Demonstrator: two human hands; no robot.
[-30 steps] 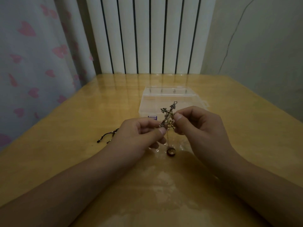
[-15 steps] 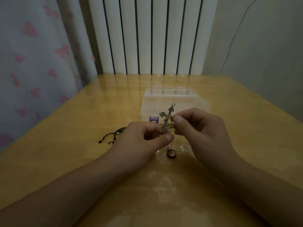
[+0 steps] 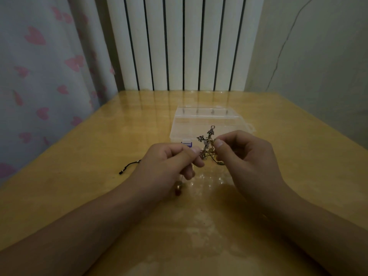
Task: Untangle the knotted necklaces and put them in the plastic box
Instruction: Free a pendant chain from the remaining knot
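A knotted tangle of necklaces (image 3: 208,146), thin metal chain with small star-shaped charms and a ring at its top, is held above the glossy wooden desk (image 3: 79,156), just in front of the plastic box (image 3: 203,120). The box is clear, flat and rectangular, with a small purple clasp at its near edge. The tangle is pinched from the left by the left hand (image 3: 169,162), between thumb and forefinger, with the other fingers curled under. It is pinched from the right by the right hand (image 3: 247,156), whose grip is likewise closed on the chain. A round brownish pendant (image 3: 177,191) is seen in front of the box, below the left hand. A thin black cord (image 3: 129,167) lies on the desk to the left of the box.
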